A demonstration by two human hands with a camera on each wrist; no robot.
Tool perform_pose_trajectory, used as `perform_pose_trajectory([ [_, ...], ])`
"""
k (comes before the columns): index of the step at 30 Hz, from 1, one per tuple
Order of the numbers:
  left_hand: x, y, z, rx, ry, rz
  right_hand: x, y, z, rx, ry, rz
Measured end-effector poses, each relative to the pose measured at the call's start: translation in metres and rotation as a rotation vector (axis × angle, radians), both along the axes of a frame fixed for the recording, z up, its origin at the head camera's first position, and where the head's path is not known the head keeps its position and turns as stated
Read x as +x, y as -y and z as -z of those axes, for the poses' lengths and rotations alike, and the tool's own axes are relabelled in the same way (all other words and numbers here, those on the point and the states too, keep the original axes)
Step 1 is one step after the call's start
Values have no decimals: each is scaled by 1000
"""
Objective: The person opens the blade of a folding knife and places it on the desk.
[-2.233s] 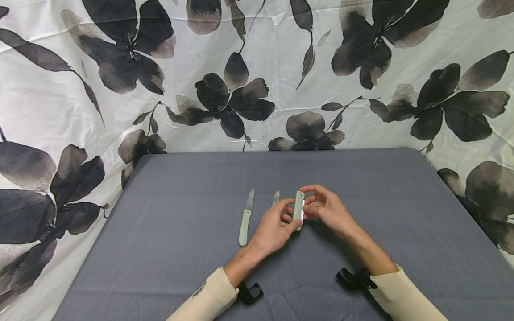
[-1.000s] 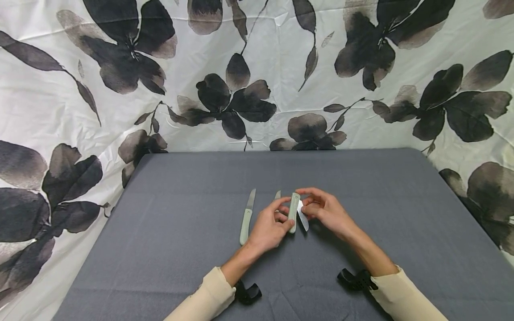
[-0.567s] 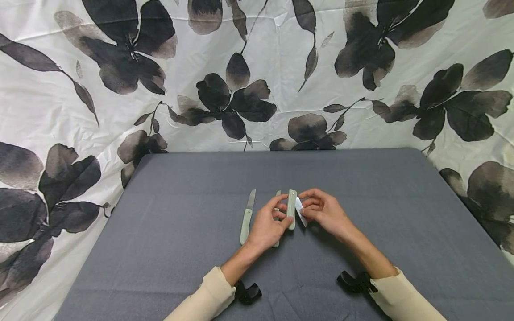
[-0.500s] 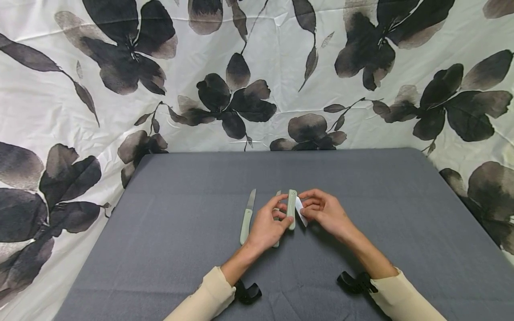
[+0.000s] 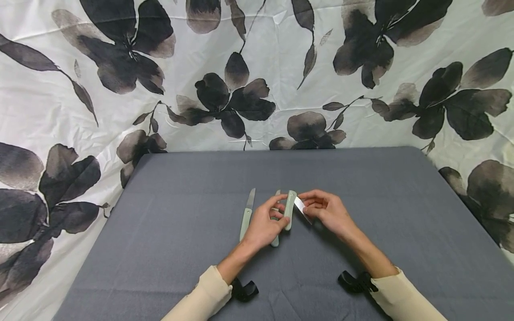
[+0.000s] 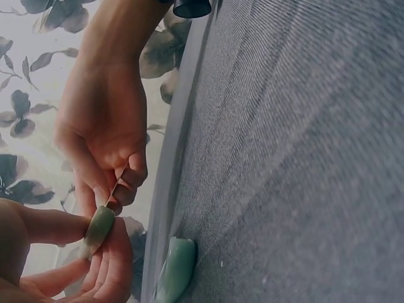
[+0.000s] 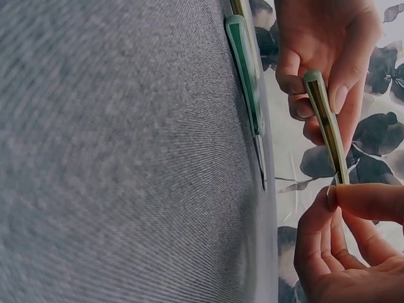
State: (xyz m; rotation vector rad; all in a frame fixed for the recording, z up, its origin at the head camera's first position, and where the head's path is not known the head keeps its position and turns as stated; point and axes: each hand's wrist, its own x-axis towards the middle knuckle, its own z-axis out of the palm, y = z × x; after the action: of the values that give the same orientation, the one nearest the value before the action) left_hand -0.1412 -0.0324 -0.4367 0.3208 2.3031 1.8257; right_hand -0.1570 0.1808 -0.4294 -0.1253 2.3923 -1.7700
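A folding knife with a pale green handle [image 5: 289, 214] is held above the table between both hands, its blade [image 5: 300, 207] swung partly out of the handle. My left hand [image 5: 263, 225] grips the handle between thumb and fingers. With thumb and fingertips my right hand [image 5: 327, 211] pinches the blade. The right wrist view shows the handle's open slot [image 7: 325, 120] facing that camera. Beneath and beside the left hand lies a second unfolded knife [image 5: 275, 242], partly hidden by the hand. Further left, a third green-handled knife [image 5: 246, 218] lies unfolded, its blade pointing away from me.
Grey cloth covers the table [image 5: 180, 214]. Behind it hangs a white curtain [image 5: 257, 129] with dark flower prints. A black wrist mount [image 5: 245, 290] sits below the left wrist and another black mount [image 5: 353, 282] below the right.
The blade, at first nearly along the handle, has swung outward to the right with my right hand's pinch on it. The handle and my left hand have shifted slightly left.
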Motion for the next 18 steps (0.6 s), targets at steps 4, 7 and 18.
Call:
perform_pose_trajectory([
  [4,0,3,1,12,-2,8,0,0,0,10,4,0],
  [7,1,4,0,13,-3,19,1,-1,0,6,-2,-3],
  [18,3,4,1,-4,-13,21,3,-5,1,26,-39,-17],
])
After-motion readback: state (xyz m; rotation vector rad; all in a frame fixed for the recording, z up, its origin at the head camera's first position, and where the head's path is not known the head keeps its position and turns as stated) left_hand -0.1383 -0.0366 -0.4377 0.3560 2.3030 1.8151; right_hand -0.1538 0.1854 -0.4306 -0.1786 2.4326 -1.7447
